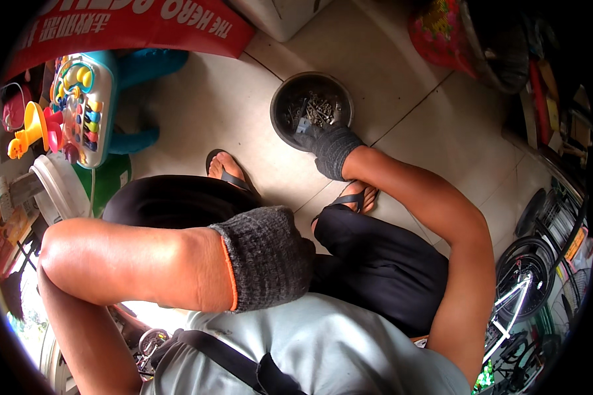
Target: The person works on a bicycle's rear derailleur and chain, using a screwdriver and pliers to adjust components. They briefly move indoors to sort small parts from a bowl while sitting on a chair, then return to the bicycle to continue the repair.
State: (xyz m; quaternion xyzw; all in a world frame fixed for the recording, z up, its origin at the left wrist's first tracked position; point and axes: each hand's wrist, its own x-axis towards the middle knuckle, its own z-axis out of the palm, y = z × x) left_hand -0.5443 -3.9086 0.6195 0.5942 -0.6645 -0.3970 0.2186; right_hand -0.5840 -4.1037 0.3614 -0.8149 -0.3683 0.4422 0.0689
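Note:
A round dark metal bowl (344,89) stands on the floor ahead of my feet, with many small metal pieces (319,108) that look like screws or bolts lying in it. My right hand (336,148), in a dark grey knitted glove, reaches over the bowl's near rim. Its fingers are bent together at a small flat bluish-grey piece (303,125); what exactly they grip is too dark to make out. Close to my chest, above my lap, is my left hand (277,253) in a matching glove with an orange cuff edge. Its fingers are turned away and hidden.
To the left stands a colourful toy table (89,105) with blue legs, beside a white bucket (59,187). A red banner (145,29) hangs at the far left. Far right is a red patterned container (438,36); a small bicycle wheel (526,273) stands at right.

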